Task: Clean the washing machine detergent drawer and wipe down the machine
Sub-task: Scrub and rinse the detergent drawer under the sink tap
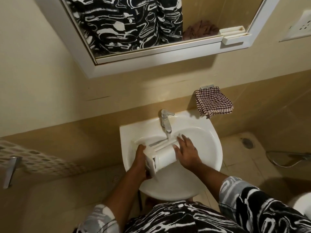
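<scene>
We're in a home bathroom: a white wall-hung basin (pixel 213 148) with a chrome tap (pixel 165 121) running, a white-framed mirror (pixel 151 52) above it, a checked cloth (pixel 212 102) hanging on the far wall to the right, beige tiles all round, and a floor drain (pixel 246 143) over on the right.

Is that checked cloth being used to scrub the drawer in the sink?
No, the checked cloth hangs on the wall beside the tap, while bare hands hold the drawer under running water.
</scene>
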